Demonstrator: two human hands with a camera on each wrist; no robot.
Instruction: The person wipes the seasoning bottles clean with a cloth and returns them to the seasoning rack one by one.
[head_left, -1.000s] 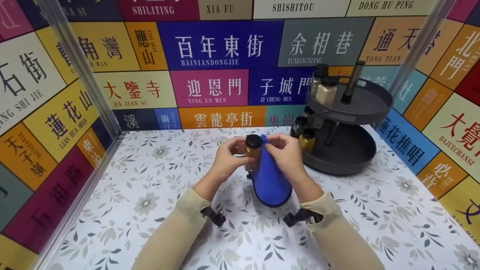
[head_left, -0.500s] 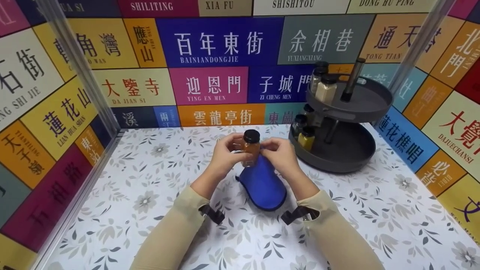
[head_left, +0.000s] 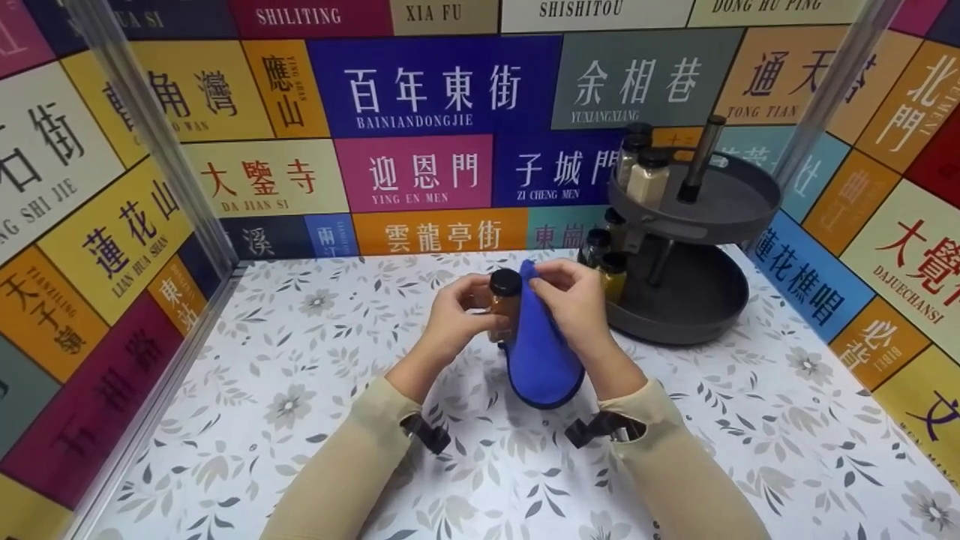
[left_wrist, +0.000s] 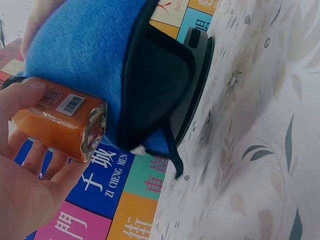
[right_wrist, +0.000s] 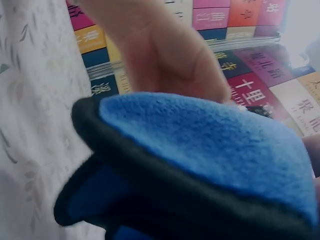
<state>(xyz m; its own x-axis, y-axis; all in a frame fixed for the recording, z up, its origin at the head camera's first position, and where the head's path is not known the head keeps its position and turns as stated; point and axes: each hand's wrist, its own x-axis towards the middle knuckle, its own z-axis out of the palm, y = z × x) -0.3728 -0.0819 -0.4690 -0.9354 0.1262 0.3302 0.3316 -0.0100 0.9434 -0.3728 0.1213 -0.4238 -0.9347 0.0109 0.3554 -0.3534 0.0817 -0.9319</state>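
Note:
My left hand grips a small glass spice jar with a black lid and orange-brown contents. In the left wrist view the jar is tilted, with a barcode label and its base showing. My right hand pinches the upper end of a blue plush cloth piece with black edging, shaped like a wiping mitt. It hangs just right of the jar, close against it. The right wrist view shows the cloth's fuzzy face and a folded, open lower edge. The right fingertips are partly hidden by the cloth.
A dark two-tier round rack stands at the back right, near my right hand. Several black-lidded jars are on it, including a pale one above and a yellow one below. Sign-patterned walls enclose the flower-print tabletop.
Half a second ago the cloth was lower and further left, partly behind the raised jar. My right hand has since lifted it up and right, while the jar has dipped slightly.

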